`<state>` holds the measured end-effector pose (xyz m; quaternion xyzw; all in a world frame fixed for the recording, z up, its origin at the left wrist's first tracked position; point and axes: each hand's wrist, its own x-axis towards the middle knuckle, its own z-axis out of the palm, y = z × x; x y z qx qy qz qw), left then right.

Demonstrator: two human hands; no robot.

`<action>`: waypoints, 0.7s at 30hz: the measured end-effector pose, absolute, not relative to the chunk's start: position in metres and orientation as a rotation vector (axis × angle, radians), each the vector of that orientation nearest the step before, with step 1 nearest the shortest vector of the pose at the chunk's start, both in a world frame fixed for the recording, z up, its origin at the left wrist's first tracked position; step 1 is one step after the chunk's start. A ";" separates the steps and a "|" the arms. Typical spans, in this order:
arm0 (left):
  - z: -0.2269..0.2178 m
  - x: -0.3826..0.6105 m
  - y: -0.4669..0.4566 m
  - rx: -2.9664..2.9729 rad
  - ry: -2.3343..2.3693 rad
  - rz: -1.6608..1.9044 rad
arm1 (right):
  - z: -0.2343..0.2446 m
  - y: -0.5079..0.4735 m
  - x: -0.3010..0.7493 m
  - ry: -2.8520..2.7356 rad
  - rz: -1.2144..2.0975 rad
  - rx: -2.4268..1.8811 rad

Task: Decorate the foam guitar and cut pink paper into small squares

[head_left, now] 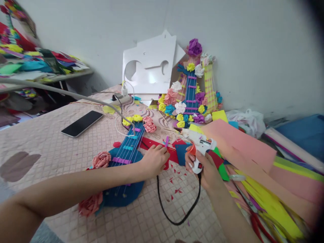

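Pale wall (253, 50) backs a table spread with a checked cloth (63, 158). At far left, a side table (73, 76) is heaped with coloured paper (30, 65). Next, a dark-screened phone (83, 124) lies flat on the cloth. To its right rests a blue paper guitar (124, 195) with pale strings, pink roses (101, 159) by its body and yellow flowers (136, 117) at its head; the left forearm crosses over it. White board (152, 50) leans against the wall behind. The left hand (155, 160) is just beside the guitar's neck, over a red sheet (146, 143), its fingers apparently pinched together on a small purple strip (166, 141), though the fingertips are partly hidden. Flower-trimmed guitars (191, 91) stand beyond. The right hand (205, 165) is wrapped around the handle of a white glue gun (204, 143), whose nozzle points left, near the strip; its black cord (177, 224) loops below. Farther right are a pink sheet (240, 141), a plastic bag (249, 121) and red-handled scissors (258, 219).
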<state>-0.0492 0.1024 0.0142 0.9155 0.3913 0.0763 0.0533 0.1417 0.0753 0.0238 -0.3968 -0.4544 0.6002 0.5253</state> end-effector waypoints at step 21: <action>0.042 -0.090 0.117 1.499 1.019 0.482 | 0.020 0.081 0.129 -1.079 1.228 -1.183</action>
